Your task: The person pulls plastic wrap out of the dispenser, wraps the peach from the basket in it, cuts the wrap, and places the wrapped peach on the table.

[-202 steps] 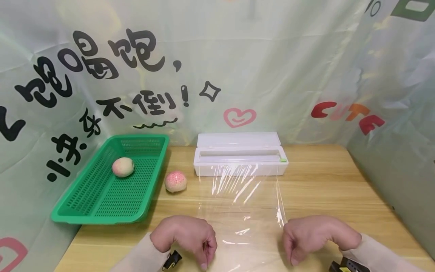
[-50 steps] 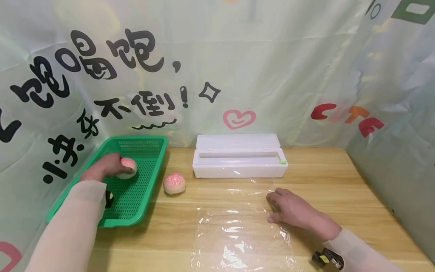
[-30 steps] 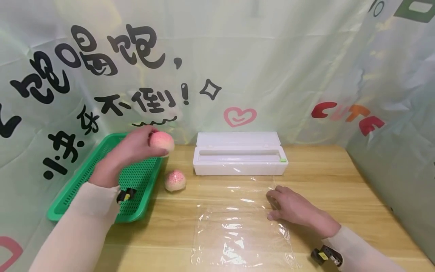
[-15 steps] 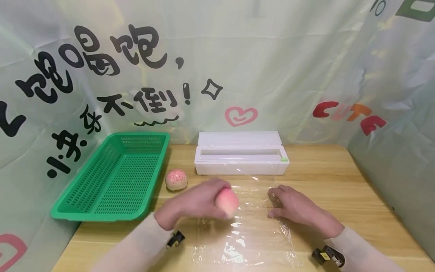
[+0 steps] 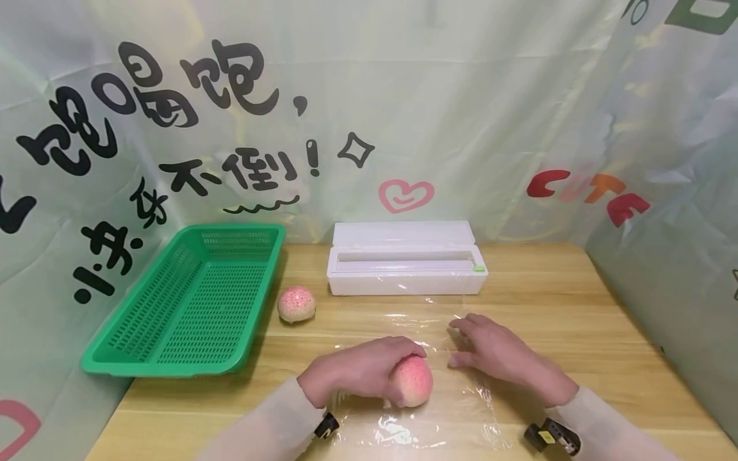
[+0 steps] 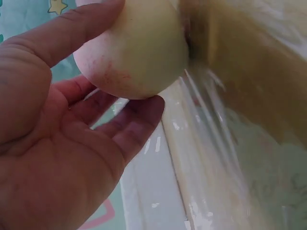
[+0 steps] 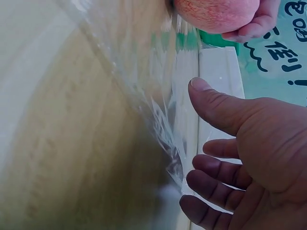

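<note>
My left hand grips a pink and cream peach low over a sheet of clear plastic wrap spread on the table. Thumb and fingers curve round the fruit in the left wrist view. At the wrap's right edge is my right hand, fingers parted and relaxed, holding nothing; its thumb and fingers stand apart in the right wrist view. A second, speckled pink peach sits on the table left of the wrap.
Behind the wrap stands a long white wrap dispenser box with its lid raised. A green perforated basket occupies the left side. A printed cloth hangs behind the wooden table.
Both hands pinched the stretched wrap at first; it now lies flat. My left hand has lifted the peach from the basket and carried it right, over the wrap. Lately the right hand stays put.
</note>
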Action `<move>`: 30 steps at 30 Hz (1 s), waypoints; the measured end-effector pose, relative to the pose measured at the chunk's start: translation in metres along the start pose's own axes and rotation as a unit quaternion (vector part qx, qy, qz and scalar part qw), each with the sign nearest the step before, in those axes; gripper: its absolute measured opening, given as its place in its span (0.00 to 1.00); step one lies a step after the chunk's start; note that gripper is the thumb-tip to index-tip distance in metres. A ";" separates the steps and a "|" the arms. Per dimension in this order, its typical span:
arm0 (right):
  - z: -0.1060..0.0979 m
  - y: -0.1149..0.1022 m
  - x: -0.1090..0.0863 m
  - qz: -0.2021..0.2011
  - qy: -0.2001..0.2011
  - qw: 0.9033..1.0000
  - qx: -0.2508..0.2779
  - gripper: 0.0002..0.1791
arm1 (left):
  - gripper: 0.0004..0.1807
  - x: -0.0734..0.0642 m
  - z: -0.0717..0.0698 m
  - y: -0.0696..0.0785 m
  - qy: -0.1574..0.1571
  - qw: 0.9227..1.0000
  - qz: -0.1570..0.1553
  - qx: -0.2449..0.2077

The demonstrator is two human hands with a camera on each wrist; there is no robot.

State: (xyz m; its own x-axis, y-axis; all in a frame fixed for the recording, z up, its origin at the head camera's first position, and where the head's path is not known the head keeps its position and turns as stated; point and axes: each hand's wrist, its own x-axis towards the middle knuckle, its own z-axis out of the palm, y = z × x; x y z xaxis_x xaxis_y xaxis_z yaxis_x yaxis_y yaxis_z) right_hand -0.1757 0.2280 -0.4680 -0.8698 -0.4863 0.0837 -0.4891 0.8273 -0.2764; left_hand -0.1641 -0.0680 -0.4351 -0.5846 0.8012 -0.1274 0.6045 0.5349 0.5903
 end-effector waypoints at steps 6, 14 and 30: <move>0.003 0.001 -0.001 0.006 -0.019 1.000 0.015 0.37 | 0.42 -0.006 0.007 -0.004 0.013 1.000 0.011 -0.005; 0.005 0.002 -0.003 -0.006 -0.010 1.000 0.003 0.35 | 0.50 -0.008 0.036 0.017 0.110 0.989 -0.095 0.002; 0.008 0.000 -0.001 -0.001 -0.009 1.000 0.003 0.36 | 0.47 -0.008 0.032 0.001 0.040 0.997 0.017 -0.060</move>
State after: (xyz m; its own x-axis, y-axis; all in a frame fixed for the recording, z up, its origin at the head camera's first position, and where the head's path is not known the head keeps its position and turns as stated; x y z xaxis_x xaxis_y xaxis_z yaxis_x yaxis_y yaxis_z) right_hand -0.1737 0.2262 -0.4754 -0.8673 -0.4932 0.0673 -0.4908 0.8247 -0.2811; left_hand -0.1410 -0.0653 -0.4587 -0.6084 0.7924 -0.0445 0.5583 0.4672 0.6856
